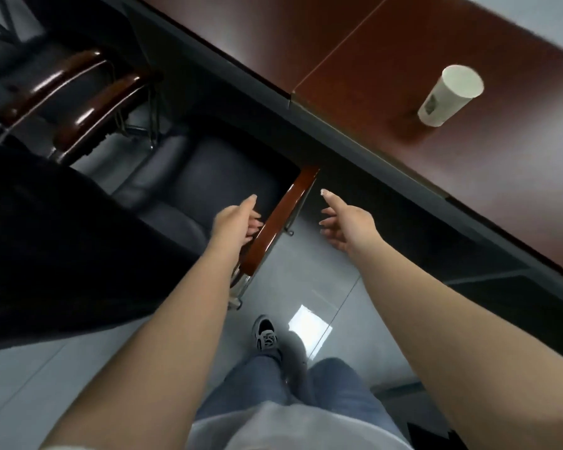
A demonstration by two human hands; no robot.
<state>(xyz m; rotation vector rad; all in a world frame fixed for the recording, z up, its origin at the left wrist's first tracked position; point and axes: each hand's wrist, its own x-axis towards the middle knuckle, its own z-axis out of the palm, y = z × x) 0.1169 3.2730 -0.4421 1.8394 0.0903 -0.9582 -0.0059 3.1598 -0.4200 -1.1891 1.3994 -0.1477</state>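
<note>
A black leather office chair (pixel 205 183) with glossy wooden armrests stands pushed against the dark table edge. My left hand (pixel 238 222) reaches to the chair's near armrest (pixel 281 222), its fingers touching the armrest's left side, thumb stretched forward. My right hand (pixel 346 222) hovers in the air to the right of that armrest, fingers spread and relaxed, holding nothing. A white paper cup (pixel 449 95) stands on the reddish-brown table top (pixel 488 164), well beyond both hands.
A second chair with wooden armrests (pixel 88 102) stands further left under the table. The black chair back (pixel 56 241) fills the left side. Below are grey floor tiles (pixel 309 280), my jeans and a sneaker (pixel 265 332).
</note>
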